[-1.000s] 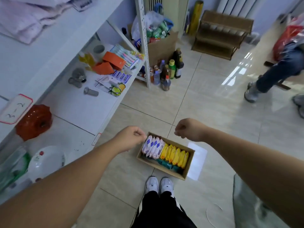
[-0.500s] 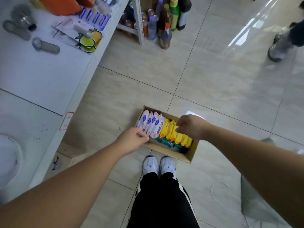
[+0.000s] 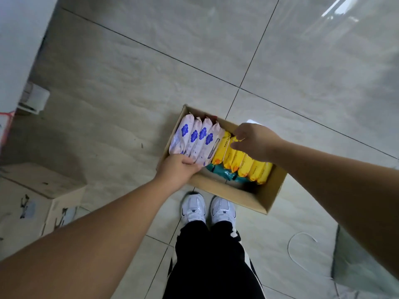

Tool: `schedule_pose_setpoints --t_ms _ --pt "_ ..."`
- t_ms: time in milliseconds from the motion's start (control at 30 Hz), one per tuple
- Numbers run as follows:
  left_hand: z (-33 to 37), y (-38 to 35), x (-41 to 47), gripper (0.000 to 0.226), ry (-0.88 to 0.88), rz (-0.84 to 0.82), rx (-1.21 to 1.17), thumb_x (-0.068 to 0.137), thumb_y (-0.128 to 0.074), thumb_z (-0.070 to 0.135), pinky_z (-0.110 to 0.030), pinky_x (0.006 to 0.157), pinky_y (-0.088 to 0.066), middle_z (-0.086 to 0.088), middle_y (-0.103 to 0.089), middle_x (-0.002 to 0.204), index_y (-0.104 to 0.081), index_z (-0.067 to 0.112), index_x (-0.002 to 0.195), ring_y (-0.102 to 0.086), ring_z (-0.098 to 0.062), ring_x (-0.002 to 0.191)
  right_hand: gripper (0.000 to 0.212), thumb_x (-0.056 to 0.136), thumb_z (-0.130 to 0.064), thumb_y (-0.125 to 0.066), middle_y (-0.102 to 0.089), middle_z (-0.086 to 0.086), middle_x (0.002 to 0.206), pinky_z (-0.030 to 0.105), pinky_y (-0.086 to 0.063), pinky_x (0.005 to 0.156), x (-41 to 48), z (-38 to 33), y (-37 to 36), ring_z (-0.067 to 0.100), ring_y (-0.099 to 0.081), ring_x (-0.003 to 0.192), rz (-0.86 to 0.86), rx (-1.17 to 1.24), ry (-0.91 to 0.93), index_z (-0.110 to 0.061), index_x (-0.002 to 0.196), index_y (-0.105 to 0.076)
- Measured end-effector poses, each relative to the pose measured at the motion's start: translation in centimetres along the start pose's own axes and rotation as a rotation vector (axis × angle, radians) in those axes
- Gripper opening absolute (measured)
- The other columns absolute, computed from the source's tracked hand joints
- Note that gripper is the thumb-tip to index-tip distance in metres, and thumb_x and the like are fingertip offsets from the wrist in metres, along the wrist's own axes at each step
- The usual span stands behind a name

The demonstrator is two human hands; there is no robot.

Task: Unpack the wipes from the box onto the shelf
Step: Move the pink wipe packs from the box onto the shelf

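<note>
- Both hands have come down into the box [image 3: 248, 198] since 1 second ago, when they hung as loose fists above it; the view has tipped down with them, so the shelf [image 3: 15, 39] now shows only as a white edge at the upper left of the frame.
- The left hand [image 3: 179, 169] has reached the near end of the white packs [image 3: 194, 140] at centre frame. Its fingers [image 3: 190, 161] curl against their lower ends, touching them, but I cannot tell whether they have closed on a pack or only rest there.
- The right hand [image 3: 254, 141] has arrived over the yellow packs [image 3: 239, 160], right of centre. Thumb and forefinger are parted and bent, pinching at the top of 1 pack (contact looks likely, a firm grip not yet).
- The wipes are all in the box on the floor: 4 white packs upright at its left, a row of yellow ones beside them, and teal packs [image 3: 224, 174] lying underneath near the front wall.
- What this means: reaching is done and grasping has begun, yet nothing has been lifted and no pack sits on the shelf, so the unpacking is at its very start.
- The packs stand tightly side by side, so pulling 1 may drag its neighbours.
</note>
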State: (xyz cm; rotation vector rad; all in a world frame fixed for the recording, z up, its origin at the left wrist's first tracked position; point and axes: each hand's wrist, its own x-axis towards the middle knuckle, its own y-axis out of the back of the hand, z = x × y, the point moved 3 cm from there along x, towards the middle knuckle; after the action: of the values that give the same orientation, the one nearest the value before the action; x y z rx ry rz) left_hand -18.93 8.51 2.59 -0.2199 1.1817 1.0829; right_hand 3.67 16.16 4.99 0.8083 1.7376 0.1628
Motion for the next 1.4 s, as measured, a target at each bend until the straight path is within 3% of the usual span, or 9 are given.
schedule_pose_setpoints --t_ms 167,300,400,533,733,900,1067,1267,1400 --pt "-2.6 -1.4 4.0 0.052 0.084 0.071 -0.06 0.079 -0.081 0.047 -0.036 0.096 -0.053 0.012 -0.067 0.093 -0.069 0.017 0.118 -0.068 -0.018 0.101 0.058 0.088 -0.027 -0.075 -0.062 -0.003 0.136 0.025 -0.041 0.082 4.1 -0.4 -1.6 0.018 -0.061 0.112 -0.034 0.065 0.08 -0.03 0.141 -0.054" --pt "-4.0 -2.8 5.7 0.052 0.092 0.096 -0.068 0.08 -0.081 0.045 -0.026 0.081 -0.045 0.012 -0.064 0.096 -0.068 0.018 0.122 -0.065 -0.014 0.097 0.062 0.088 -0.031 -0.073 -0.063 -0.004 0.135 0.029 -0.045 0.081 7.4 -0.9 -3.0 0.022 -0.06 0.111 -0.036 -0.088 0.13 -0.037 0.144 -0.047" --pt "-4.2 -3.4 6.3 0.034 0.041 0.154 0.056 0.083 -0.075 0.05 -0.028 0.074 -0.05 0.011 -0.068 0.089 -0.073 0.025 0.105 -0.067 -0.016 0.086 0.056 0.09 -0.032 -0.071 -0.063 -0.003 0.129 0.03 -0.046 0.073 9.0 -1.2 -3.8 0.022 -0.061 0.101 -0.043 -0.175 0.113 -0.037 0.14 -0.048" --pt "-4.0 -3.9 6.7 0.029 0.016 0.209 0.254 0.086 -0.064 0.054 -0.026 0.056 -0.038 0.004 -0.066 0.077 -0.064 0.025 0.08 -0.063 -0.021 0.071 0.037 0.095 -0.035 -0.061 -0.061 -0.003 0.094 0.03 -0.044 0.06 9.8 -2.2 -4.1 0.024 -0.061 0.082 0.112 -0.464 0.089 -0.034 0.131 -0.052" --pt "-5.2 -4.3 7.7 0.035 0.014 0.246 0.155 0.088 -0.069 0.037 -0.028 0.059 -0.036 0.0 -0.058 0.066 -0.052 0.022 0.061 -0.061 -0.028 0.07 0.013 0.096 -0.038 -0.059 -0.061 -0.003 0.085 0.033 -0.046 0.065 10.3 -2.7 -5.2 0.024 -0.061 0.081 0.129 -0.615 0.084 -0.026 0.102 -0.062" --pt "-5.3 -3.6 6.9 0.033 -0.065 0.268 -0.091 0.093 -0.069 0.024 -0.017 0.055 -0.034 0.007 -0.048 0.063 -0.048 0.023 0.068 -0.044 -0.009 0.055 0.017 0.098 -0.032 -0.057 -0.052 -0.009 0.077 0.024 -0.033 0.052 8.9 -1.5 -5.0 0.02 -0.056 0.081 0.006 -0.458 0.142 -0.027 0.085 -0.047" --pt "-3.7 -2.7 5.3 0.017 -0.12 0.303 -0.198 0.099 -0.06 0.026 -0.005 0.053 -0.037 -0.006 -0.056 0.097 -0.057 0.017 0.085 -0.052 -0.01 0.069 0.027 0.097 -0.029 -0.058 -0.061 0.003 0.088 0.027 -0.035 0.052 7.0 -0.6 -3.8 0.025 -0.058 0.08 0.012 -0.277 0.173 -0.018 0.076 -0.044" --pt "-1.7 -0.2 4.0 0.011 -0.085 0.252 -0.422 0.095 -0.051 0.045 -0.043 0.075 -0.053 0.003 -0.064 0.088 -0.052 0.036 0.088 -0.059 -0.024 0.078 0.011 0.101 -0.027 -0.051 -0.063 -0.008 0.086 0.023 -0.045 0.051 2.3 -0.5 -3.0 0.011 -0.063 0.076 0.078 0.036 0.14 -0.022 0.091 -0.05" --pt "0.8 3.4 1.9 0.015 -0.116 0.274 -0.458 0.103 -0.049 0.032 -0.042 0.075 -0.053 -0.003 -0.067 0.096 -0.051 0.028 0.089 -0.061 -0.022 0.083 0.018 0.104 -0.025 -0.051 -0.055 -0.012 0.078 0.008 -0.038 0.043 -1.9 -1.1 -1.8 -0.002 -0.054 0.068 0.154 0.202 0.135 -0.025 0.086 -0.046"
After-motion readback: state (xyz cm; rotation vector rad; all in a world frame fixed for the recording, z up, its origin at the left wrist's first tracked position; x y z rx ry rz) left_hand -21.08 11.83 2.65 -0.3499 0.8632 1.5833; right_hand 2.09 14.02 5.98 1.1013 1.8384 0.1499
